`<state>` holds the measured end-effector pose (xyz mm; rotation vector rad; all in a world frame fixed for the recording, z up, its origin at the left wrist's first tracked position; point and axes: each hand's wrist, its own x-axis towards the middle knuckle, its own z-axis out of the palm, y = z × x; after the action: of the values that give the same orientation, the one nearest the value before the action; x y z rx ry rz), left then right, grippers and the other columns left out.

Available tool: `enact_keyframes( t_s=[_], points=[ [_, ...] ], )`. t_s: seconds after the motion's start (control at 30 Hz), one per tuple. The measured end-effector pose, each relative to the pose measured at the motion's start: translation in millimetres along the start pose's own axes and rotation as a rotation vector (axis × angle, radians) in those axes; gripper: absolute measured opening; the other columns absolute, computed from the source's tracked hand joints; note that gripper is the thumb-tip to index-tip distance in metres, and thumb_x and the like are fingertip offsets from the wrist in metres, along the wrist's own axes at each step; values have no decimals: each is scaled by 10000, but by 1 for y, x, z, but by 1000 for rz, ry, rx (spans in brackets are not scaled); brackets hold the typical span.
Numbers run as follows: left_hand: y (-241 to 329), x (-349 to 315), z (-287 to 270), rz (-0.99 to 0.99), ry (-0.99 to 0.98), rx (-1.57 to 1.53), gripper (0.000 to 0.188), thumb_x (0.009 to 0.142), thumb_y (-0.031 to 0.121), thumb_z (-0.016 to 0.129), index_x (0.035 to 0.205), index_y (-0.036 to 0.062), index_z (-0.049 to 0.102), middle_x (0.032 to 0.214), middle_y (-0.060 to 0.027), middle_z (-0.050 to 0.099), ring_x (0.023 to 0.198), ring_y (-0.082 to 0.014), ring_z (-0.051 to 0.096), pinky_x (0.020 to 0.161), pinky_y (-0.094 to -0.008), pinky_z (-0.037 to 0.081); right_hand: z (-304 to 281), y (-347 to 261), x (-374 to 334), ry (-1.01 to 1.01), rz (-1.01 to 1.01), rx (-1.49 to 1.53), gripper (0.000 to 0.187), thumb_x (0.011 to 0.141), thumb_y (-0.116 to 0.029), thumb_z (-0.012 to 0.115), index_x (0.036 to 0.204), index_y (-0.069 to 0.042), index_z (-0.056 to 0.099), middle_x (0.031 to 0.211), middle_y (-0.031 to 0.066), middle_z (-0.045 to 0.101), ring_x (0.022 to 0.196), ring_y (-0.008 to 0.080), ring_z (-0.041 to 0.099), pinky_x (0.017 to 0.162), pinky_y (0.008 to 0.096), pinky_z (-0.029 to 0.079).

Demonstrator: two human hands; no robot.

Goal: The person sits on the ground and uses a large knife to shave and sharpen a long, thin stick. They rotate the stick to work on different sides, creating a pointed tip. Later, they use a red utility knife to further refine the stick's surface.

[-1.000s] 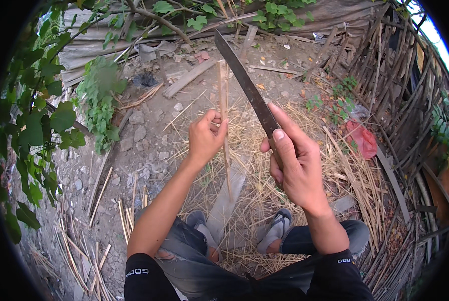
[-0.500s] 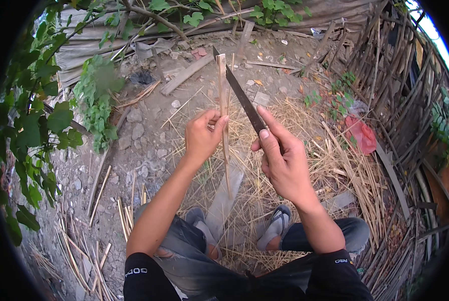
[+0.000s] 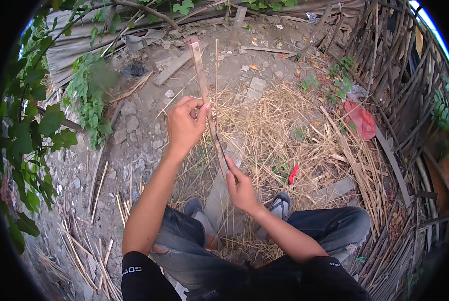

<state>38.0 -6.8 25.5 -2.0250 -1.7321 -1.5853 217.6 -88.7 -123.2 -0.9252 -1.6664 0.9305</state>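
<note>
My left hand [image 3: 185,124] pinches a long, flat wooden strip [image 3: 199,65] about midway along, its far end raised and leaning left. Lower down, my right hand [image 3: 242,188] is closed around a knife [image 3: 219,145], whose handle the fingers cover. Its dark, narrow blade lies along the strip's right edge, below my left hand. Whether the edge cuts into the wood cannot be made out. A thin sliver [image 3: 217,65] stands just right of the strip; whether it is joined to it is unclear.
Loose straw and shavings [image 3: 274,120] cover the ground ahead, with a small red object [image 3: 293,174] on them. Long split strips [image 3: 352,165] lie at right beside a red plastic bag [image 3: 361,120] and a stick fence [image 3: 395,65]. More strips [image 3: 101,266] lie lower left; leafy branches [image 3: 33,130] hang left.
My right hand has swung the knife down and left, from crossing the strip's upper part to lying along its lower part. My left hand and strip have shifted left, the strip now tilting.
</note>
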Motion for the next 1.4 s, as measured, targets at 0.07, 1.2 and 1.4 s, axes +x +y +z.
enact_keyframes(
  t_s=[0.07, 1.2, 1.4],
  points=[
    [-8, 5, -4, -14, 8, -13, 123, 849, 138, 741, 876, 18, 736, 752, -80, 637, 530, -184, 524, 535, -341, 427, -2, 4, 4, -95, 184, 211, 476, 1055, -142, 471, 1527, -133, 411, 923, 111, 671, 527, 123, 497, 538, 285, 450],
    [-11, -1, -23, -67, -121, -31, 196, 888, 163, 726, 916, -31, 715, 704, -65, 555, 533, -124, 398, 526, -304, 349, -31, -4, -12, -191, 870, 1423, 538, 1081, -312, 434, 1590, -279, 262, 713, -5, 469, 462, 60, 331, 461, 218, 337],
    [-16, 1, -22, -68, -48, 82, 175, 868, 179, 728, 927, 15, 742, 729, -100, 605, 517, -212, 501, 516, -356, 392, -37, -74, 28, -80, 479, 621, 489, 1090, -226, 419, 1566, -160, 329, 666, -10, 430, 465, 44, 353, 424, 219, 312]
  ],
)
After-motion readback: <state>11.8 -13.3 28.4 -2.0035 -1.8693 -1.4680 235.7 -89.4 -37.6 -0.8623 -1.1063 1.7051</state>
